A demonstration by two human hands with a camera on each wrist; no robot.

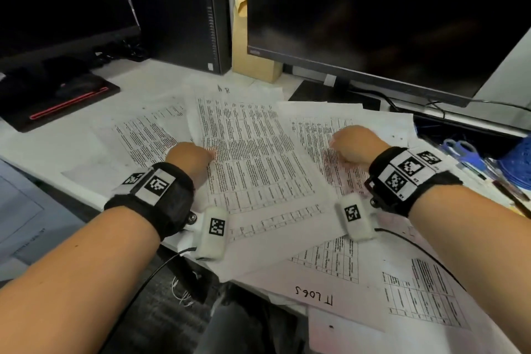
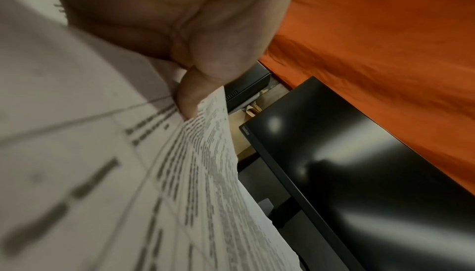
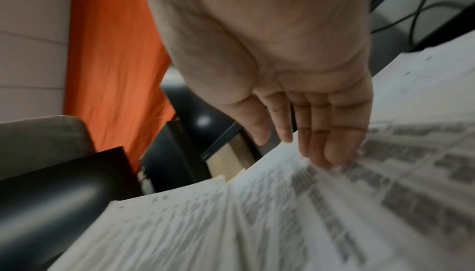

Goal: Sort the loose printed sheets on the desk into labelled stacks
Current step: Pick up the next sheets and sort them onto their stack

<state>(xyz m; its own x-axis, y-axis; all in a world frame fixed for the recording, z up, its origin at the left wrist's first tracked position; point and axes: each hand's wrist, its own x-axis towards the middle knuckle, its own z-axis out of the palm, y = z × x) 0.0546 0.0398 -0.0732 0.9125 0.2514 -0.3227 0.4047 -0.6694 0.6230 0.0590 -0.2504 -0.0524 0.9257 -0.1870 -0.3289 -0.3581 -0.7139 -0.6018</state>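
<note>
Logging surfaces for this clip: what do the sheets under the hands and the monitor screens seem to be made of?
Printed sheets: thin matte paper, apparently; one curls where the left hand pinches it. Right monitor: glossy dark screen, glass or plastic unclear; the left wrist view shows lamp glints on it.

Left hand at nine o'clock and right hand at three o'clock, both resting on overlapping white printed sheets; black monitor at one o'clock.
</note>
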